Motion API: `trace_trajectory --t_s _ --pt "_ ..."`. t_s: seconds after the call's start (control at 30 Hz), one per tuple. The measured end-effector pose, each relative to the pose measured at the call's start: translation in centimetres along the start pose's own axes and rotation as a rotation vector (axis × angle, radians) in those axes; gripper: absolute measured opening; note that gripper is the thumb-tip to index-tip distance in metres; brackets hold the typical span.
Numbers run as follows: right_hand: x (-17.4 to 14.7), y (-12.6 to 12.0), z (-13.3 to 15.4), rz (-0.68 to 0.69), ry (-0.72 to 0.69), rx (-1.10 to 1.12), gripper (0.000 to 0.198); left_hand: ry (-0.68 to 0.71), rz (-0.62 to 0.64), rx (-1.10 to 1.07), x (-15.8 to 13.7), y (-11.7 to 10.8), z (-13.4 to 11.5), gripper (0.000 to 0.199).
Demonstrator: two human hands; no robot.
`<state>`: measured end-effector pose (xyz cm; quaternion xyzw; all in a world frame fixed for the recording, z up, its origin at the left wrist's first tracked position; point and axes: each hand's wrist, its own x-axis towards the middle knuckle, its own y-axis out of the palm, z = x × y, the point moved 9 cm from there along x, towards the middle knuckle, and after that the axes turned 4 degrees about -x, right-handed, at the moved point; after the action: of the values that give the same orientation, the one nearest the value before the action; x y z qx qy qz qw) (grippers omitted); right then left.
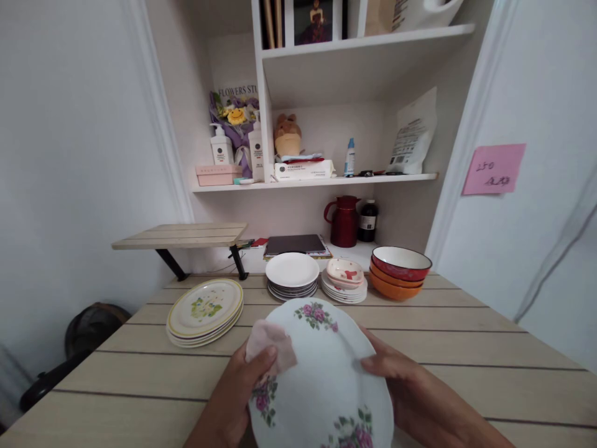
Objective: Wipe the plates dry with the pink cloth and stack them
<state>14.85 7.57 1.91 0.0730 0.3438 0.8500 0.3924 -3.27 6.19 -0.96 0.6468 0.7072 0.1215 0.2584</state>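
A large white plate (326, 373) with purple flowers and green leaves is held tilted above the table, close to the camera. On its left edge, my left hand (237, 386) presses a pale pink cloth (269, 343) against the plate with the thumb. My right hand (392, 373) grips the opposite edge, thumb on the face and fingers hidden behind. Behind the plate stand a stack of white plates (292, 270) and small dishes (345, 272) on saucers. To the left lies a stack of yellow-rimmed plates (205, 308).
Red and orange bowls (398, 280) are stacked at the right back of the slatted wooden table (466, 348). A small raised wooden shelf (181, 235) stands at the left back. Behind are a dark red jug (344, 221), a dark bottle (368, 221) and a closed laptop (293, 244).
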Motion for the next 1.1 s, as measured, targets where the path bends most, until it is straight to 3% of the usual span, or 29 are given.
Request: trace_trajectory --t_s 0.17,0.27,0.43,0.67,0.77,0.93,1.03,1.1 --pt "0.3 -0.8 -1.8 -0.081 0.106 -0.121 0.055 -0.044 0.064 0.091 -0.4 1.0 0.4 0.046" --pt "1.0 -1.1 -1.9 -0.122 0.041 -0.047 0.058 -0.028 0.044 0.089 -0.2 1.1 0.7 0.049" --pt "1.3 -2.3 -1.6 -0.313 -0.058 0.013 0.072 0.038 -0.02 0.035 0.6 0.9 1.4 0.056" --pt "0.9 -2.5 -0.2 -0.407 -0.219 -0.012 0.075 0.051 -0.112 -0.097 0.8 0.9 2.0 0.068" --pt "0.7 -2.9 0.8 -0.447 -0.309 -0.028 0.08 0.055 -0.048 -0.216 0.9 2.3 2.8 0.074" --pt "0.3 -3.4 1.2 -0.541 -0.424 -0.05 0.086 0.05 0.077 -0.316 1.3 4.1 4.1 0.068" --pt "0.4 -2.7 0.6 -0.507 -0.398 -0.049 0.086 0.02 0.038 -0.293 1.5 2.9 4.3 0.067" --pt "0.7 -1.7 0.4 -0.409 -0.319 -0.082 0.084 0.006 -0.009 -0.238 1.5 1.6 3.7 0.067"
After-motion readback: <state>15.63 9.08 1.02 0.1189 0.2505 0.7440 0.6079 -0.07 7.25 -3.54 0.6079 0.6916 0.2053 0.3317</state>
